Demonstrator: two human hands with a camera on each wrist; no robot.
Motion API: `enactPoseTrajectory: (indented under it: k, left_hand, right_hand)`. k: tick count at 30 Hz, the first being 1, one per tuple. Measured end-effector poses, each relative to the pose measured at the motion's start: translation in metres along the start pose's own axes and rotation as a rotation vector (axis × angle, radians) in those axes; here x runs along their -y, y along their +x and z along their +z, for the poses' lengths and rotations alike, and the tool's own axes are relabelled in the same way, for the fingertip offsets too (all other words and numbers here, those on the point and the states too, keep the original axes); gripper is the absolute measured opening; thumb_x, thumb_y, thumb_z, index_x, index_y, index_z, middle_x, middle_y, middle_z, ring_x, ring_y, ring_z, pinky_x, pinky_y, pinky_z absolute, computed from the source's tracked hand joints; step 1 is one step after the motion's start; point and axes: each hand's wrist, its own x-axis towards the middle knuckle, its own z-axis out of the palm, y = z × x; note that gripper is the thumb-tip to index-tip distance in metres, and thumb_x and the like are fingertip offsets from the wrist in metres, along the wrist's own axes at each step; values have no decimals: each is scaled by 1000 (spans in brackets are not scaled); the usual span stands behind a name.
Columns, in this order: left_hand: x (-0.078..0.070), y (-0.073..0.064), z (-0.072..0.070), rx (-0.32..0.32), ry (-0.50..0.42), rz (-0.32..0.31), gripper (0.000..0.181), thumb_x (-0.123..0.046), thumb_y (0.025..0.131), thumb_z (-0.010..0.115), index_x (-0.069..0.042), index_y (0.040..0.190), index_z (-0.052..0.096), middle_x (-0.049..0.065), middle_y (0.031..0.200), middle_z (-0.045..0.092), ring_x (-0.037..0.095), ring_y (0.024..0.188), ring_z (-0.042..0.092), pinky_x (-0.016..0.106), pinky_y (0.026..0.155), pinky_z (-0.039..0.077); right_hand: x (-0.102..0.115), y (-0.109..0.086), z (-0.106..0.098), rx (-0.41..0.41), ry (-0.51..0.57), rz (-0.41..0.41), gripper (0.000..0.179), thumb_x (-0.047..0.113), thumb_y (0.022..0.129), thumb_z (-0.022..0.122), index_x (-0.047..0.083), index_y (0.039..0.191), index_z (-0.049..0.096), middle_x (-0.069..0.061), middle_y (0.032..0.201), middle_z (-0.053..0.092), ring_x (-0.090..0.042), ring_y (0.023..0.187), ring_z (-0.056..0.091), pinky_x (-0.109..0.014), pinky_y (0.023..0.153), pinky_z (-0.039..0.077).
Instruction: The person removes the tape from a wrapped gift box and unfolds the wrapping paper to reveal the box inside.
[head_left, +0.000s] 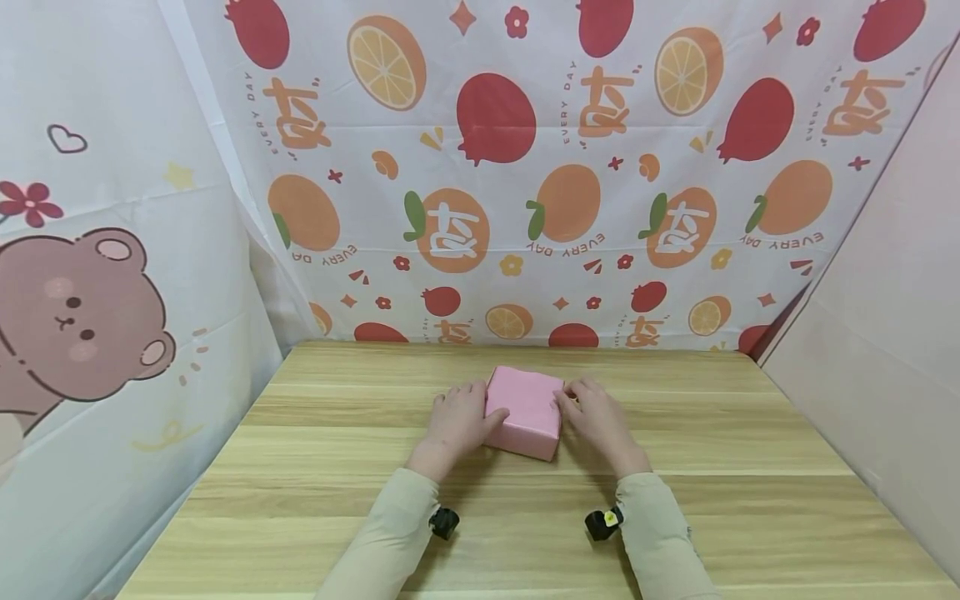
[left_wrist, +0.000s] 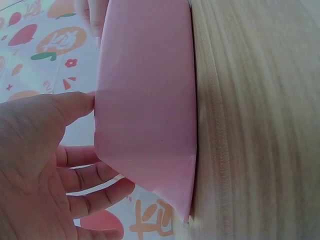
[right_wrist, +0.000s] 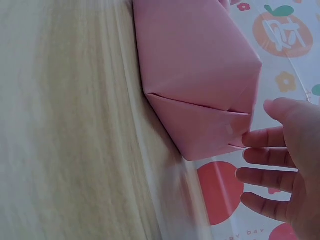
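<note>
A box wrapped in pink paper (head_left: 525, 396) sits on the wooden table, slightly turned. My left hand (head_left: 459, 418) holds its left side, with the thumb over the top edge and the fingers around the left end; the left wrist view shows the smooth front face of the pink box (left_wrist: 145, 85) beside that hand (left_wrist: 35, 150). At the right end is my right hand (head_left: 597, 414). In the right wrist view, the fingers of this hand (right_wrist: 300, 160) are loosely extended, the index fingertip at the folded paper flap (right_wrist: 210, 125).
The wooden table (head_left: 337, 500) runs back to a white curtain with fruit prints (head_left: 495, 117). Another curtain with a bear print (head_left: 82, 317) hangs at the left, and a plain pale one (head_left: 892, 333) at the right. Small black cameras (head_left: 444, 523) sit at both wrists.
</note>
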Motion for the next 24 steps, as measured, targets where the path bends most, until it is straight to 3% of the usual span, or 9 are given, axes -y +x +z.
enactPoseTrajectory:
  k: [7, 17, 24]
  left_hand:
    - [-1, 0, 0, 7, 7, -2, 66, -52, 92, 59, -3, 136, 50, 18, 126, 63, 35, 116, 59, 57, 99, 42]
    - [-2, 0, 1, -13, 26, 9, 68, -52, 92, 60, -3, 138, 49, 18, 125, 64, 35, 115, 60, 56, 97, 44]
    - [-3, -2, 1, -27, 32, 15, 68, -52, 91, 61, -4, 138, 49, 18, 124, 65, 34, 112, 63, 54, 91, 47]
  right_hand:
    - [2, -2, 0, -21, 12, -18, 35, 43, 99, 53, 13, 105, 70, -4, 111, 64, -22, 102, 61, -43, 90, 52]
    - [5, -3, 0, 12, -1, 0, 46, 54, 90, 61, 13, 109, 69, -3, 110, 63, -22, 99, 60, -43, 89, 53]
    - [6, -2, 3, -21, -32, -8, 39, 45, 93, 62, 10, 110, 69, -6, 113, 64, -24, 106, 62, -45, 92, 53]
